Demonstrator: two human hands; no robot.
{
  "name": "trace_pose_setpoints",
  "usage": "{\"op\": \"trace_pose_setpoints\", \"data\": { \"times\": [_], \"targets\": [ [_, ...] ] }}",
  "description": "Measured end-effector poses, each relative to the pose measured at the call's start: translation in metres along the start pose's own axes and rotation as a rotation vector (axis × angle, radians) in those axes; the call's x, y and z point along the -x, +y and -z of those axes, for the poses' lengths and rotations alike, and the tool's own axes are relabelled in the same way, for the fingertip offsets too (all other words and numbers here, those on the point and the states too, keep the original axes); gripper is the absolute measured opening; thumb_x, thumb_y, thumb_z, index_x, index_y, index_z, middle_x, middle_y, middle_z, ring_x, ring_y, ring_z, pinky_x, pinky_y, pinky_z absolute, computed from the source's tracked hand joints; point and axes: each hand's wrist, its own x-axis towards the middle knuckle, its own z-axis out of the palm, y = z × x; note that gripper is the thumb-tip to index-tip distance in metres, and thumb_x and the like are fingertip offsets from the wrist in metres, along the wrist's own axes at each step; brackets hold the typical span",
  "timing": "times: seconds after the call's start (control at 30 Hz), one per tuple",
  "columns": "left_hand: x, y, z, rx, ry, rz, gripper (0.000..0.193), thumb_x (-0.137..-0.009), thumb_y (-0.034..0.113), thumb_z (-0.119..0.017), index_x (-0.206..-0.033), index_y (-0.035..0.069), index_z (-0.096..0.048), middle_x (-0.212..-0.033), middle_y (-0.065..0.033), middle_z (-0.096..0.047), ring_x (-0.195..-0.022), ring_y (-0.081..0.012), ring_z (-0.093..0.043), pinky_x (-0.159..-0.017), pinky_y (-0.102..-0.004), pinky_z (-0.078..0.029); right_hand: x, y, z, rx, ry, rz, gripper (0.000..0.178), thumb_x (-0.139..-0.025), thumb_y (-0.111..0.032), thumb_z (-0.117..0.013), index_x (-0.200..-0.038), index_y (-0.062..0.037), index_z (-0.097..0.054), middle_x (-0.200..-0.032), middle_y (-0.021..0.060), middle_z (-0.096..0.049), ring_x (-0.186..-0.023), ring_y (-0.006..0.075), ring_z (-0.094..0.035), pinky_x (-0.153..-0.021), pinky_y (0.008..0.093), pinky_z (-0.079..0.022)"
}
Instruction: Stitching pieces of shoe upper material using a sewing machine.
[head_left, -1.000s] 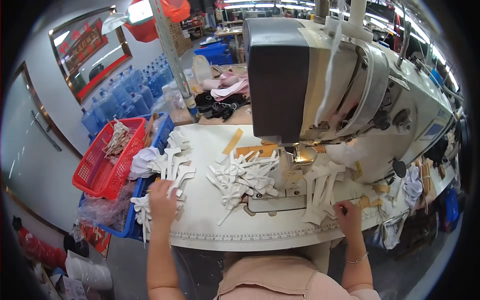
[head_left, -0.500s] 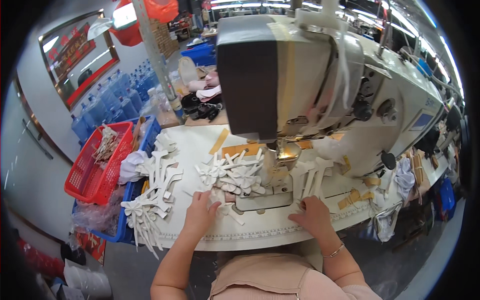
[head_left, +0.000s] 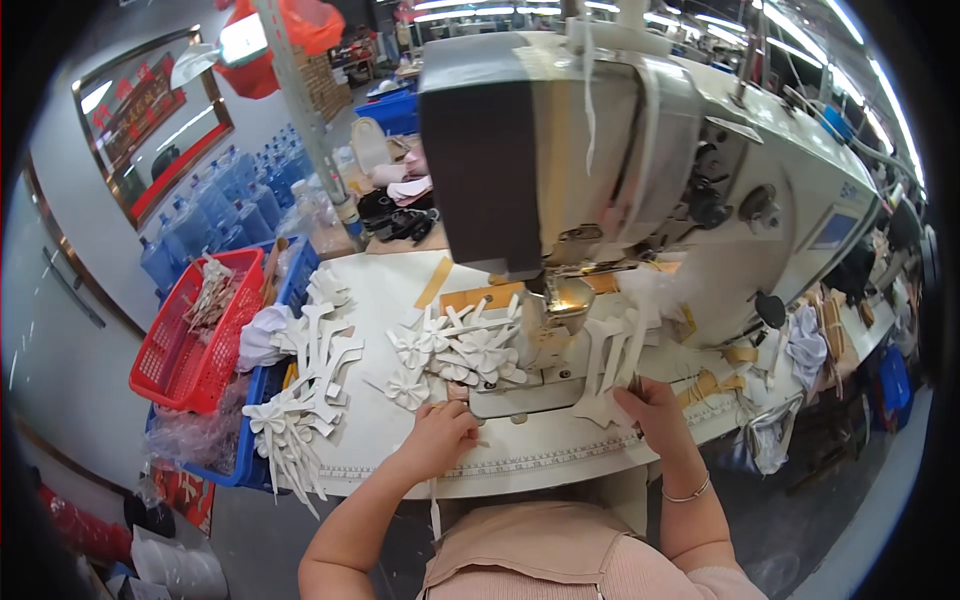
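My left hand (head_left: 440,442) is closed near the table's front, left of the metal needle plate (head_left: 530,398). From under it a narrow white strap piece (head_left: 435,508) hangs past the table edge. On the right, my right hand (head_left: 652,408) pinches the side of flat white forked strap pieces (head_left: 603,398) lying beside the needle plate. A heap of white strap pieces with flower-like bows (head_left: 455,345) lies left of the sewing machine's lit needle area (head_left: 565,300). The large sewing machine head (head_left: 590,150) stands over the table.
More white strap pieces (head_left: 320,360) are draped at the table's left side, by a blue crate (head_left: 245,440) and a red basket (head_left: 190,375). A measuring tape (head_left: 540,460) runs along the front edge. Tan scraps (head_left: 715,385) lie at right.
My left hand has come right and nearer, closing, and a strap now hangs below it. My right hand has shifted slightly right, and the forked pieces have slid toward me.
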Motion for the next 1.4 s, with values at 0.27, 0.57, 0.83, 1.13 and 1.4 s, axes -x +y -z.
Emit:
{"op": "trace_pose_setpoints", "data": {
  "times": [0.27,0.57,0.83,1.13,1.4],
  "targets": [
    [-0.036,0.080,0.009,1.030,0.012,0.165,0.013,-0.087,0.010,-0.064,-0.095,0.001,-0.060,-0.078,-0.0017,-0.062,-0.073,-0.0055,-0.056,-0.066,-0.0213,-0.047,0.012,0.000,-0.027,-0.137,-0.081,-0.011,0.016,-0.088,-0.016,-0.061,-0.084,-0.0019,-0.068,-0.064,-0.0054,-0.056,-0.055,0.0013,-0.043,-0.049,0.0193,-0.033],
    [-0.040,0.082,0.003,0.935,0.059,0.224,0.017,-0.081,0.013,-0.070,-0.088,0.001,-0.061,-0.074,0.0000,-0.061,-0.068,-0.0032,-0.053,-0.061,-0.0205,-0.045,0.016,-0.002,-0.039,-0.055,-0.095,0.027,0.022,-0.088,-0.020,-0.063,-0.078,-0.0006,-0.063,-0.061,-0.0058,-0.052,-0.058,0.0030,-0.041,-0.052,0.0221,-0.034],
    [-0.039,0.080,-0.002,0.916,0.067,0.282,0.018,-0.080,0.015,-0.072,-0.086,0.001,-0.062,-0.070,-0.0005,-0.061,-0.062,-0.0040,-0.052,-0.056,-0.0210,-0.043,0.018,0.001,-0.042,-0.078,-0.121,0.053,0.019,-0.087,-0.018,-0.064,-0.079,-0.0008,-0.063,-0.062,-0.0064,-0.052,-0.059,0.0027,-0.041,-0.052,0.0220,-0.034],
    [-0.041,0.081,-0.003,0.918,0.125,0.243,0.018,-0.081,0.014,-0.070,-0.089,0.000,-0.063,-0.074,-0.0039,-0.063,-0.067,-0.0063,-0.056,-0.062,-0.0221,-0.047,0.011,0.006,-0.043,-0.152,-0.178,0.053,0.016,-0.081,-0.016,-0.070,-0.088,-0.0014,-0.067,-0.069,-0.0048,-0.060,-0.060,0.0018,-0.048,-0.054,0.0190,-0.038],
    [-0.059,0.075,0.031,0.998,0.029,0.106,0.015,-0.084,0.014,-0.066,-0.083,-0.001,-0.060,-0.070,0.0003,-0.059,-0.064,-0.0049,-0.053,-0.060,-0.0209,-0.045,-0.006,-0.016,-0.036,-0.200,-0.067,0.054,0.018,-0.083,-0.014,-0.069,-0.095,-0.0005,-0.068,-0.067,-0.0021,-0.061,-0.054,0.0022,-0.049,-0.048,0.0180,-0.037]
  ]
}}
